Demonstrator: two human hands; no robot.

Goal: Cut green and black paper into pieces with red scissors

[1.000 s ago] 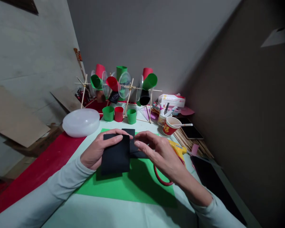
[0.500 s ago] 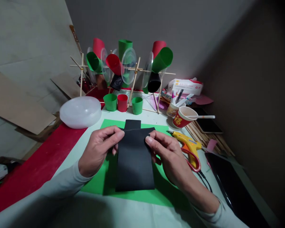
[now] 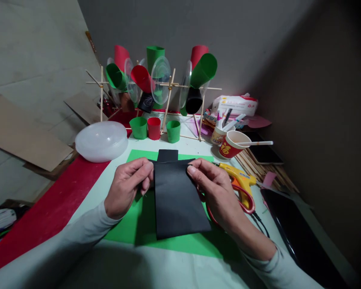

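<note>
A folded piece of black paper (image 3: 179, 200) is raised over a green sheet (image 3: 123, 228), its lower edge slanting up to the right. My left hand (image 3: 129, 186) is closed at the paper's upper left corner, thumb against bent fingers. At the upper right corner, my right hand (image 3: 218, 192) pinches the paper between thumb and fingers. Behind its top edge, a second black paper piece (image 3: 168, 155) lies on the green sheet. Red-handled scissors (image 3: 249, 200) are partly hidden by my right hand, beside a yellow glue gun (image 3: 240, 176).
Behind stands a stick frame (image 3: 168, 100) with clear discs and coloured paper cups. Small green cups (image 3: 173, 131) and a red cup (image 3: 154, 128) stand before it. Left is a stack of clear lids (image 3: 101, 141); right, a paper cup (image 3: 230, 148) and a black glossy device (image 3: 291, 228).
The black paper's lower end has swung to the right and tilted. My left hand has shifted slightly right along with the upper corner; the right hand keeps its pinch.
</note>
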